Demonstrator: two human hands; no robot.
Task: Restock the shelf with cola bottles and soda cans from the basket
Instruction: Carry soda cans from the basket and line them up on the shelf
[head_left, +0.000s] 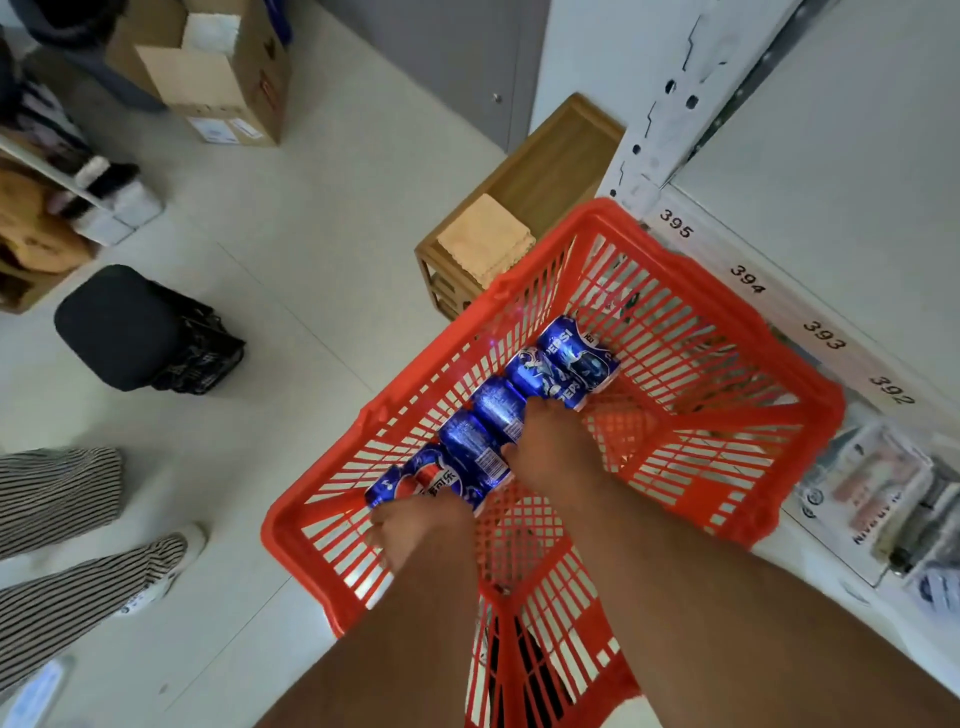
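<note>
A red plastic basket (691, 291) stands on the floor against a white shelf (857, 156) whose edge carries the labels 395 to 392. Several blue soda cans (566, 358) lie on their sides in a row along the basket's left half. My left hand (415, 525) reaches into the near end and its fingers curl round the nearest can (410, 480). My right hand (558, 447) is over the middle of the row, with fingers and thumb round a can (498, 405). No cola bottles are in view.
A wooden crate with a folded cloth (488, 241) stands just behind the basket. A cardboard box (218, 73) and a black bag (124, 327) are on the floor to the left. A person's legs in striped trousers (62, 519) stand at the left. Packaged goods (878, 493) lie on a lower shelf.
</note>
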